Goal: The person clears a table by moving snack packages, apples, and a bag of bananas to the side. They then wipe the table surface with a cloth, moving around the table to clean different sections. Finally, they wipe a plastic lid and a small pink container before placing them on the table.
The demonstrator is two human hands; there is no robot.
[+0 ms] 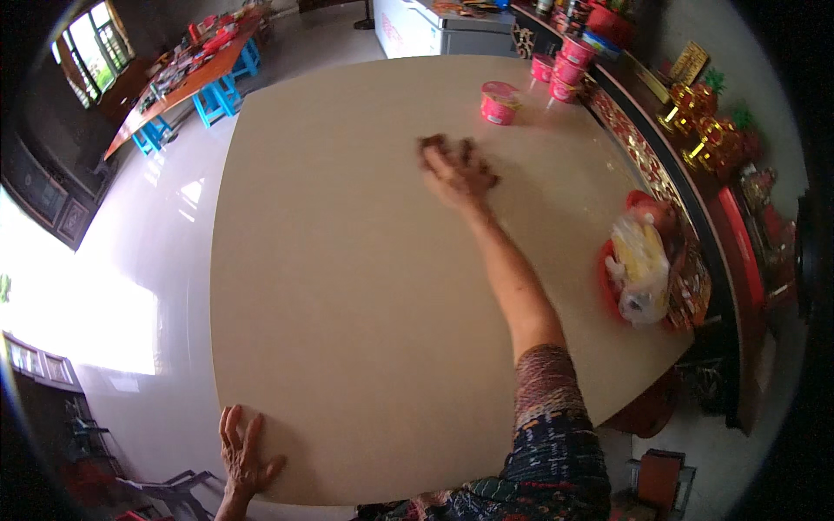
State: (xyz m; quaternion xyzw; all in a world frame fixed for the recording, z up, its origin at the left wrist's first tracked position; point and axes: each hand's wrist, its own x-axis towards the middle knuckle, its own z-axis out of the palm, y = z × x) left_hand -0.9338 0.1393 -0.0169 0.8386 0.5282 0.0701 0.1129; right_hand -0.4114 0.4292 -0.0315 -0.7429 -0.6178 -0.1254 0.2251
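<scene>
My right arm reaches far across a large beige tabletop (365,286). At its end, my right hand (456,178) presses down on a dark brown, crumpled cloth (432,141), which shows around the fingers. Hand and cloth are smeared by motion, so the cloth's exact shape is unclear. Near the table's lower left corner, my left hand (245,456) lies flat with its fingers spread and holds nothing. Beyond my right hand stands a pink tub (499,103) with a lid.
More pink tubs (566,71) are stacked at the far right corner. A red basket (608,291) with a clear plastic bag (641,269) sits by the right edge. Along that side runs a dark carved cabinet (730,260) with gold ornaments (708,139). A white freezer (443,30) stands behind.
</scene>
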